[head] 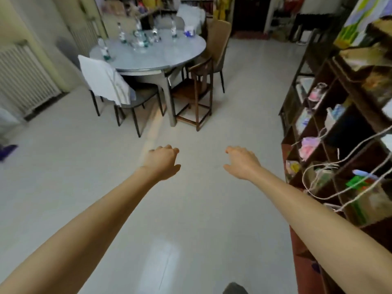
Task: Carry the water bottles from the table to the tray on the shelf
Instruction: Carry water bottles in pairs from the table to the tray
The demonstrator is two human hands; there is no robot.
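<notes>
Left hand and right hand reaching forward, each grip loosely curled, holding nothing. Water bottles standing clustered on round worktop, 11 o'clock, well apart from hands. Risks: crowded bottles toppling on reach; chairs blocking approach; shelf cords, 3 o'clock, snagging. Tray not visible.

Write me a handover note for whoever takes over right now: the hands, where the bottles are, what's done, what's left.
Left hand: empty, fingers loosely curled, held out over the pale floor.
Right hand: the same, empty.
Clear plastic water bottles: several on the round grey table across the room, most upright, clustered toward its far side; one stands alone near the left edge.
Dark wooden shelf: along the right. The tray does not show in this view.
Done: cannot tell whether any bottle has been delivered.
Left: walk to the table, grip bottles, carry them to the tray.
</notes>
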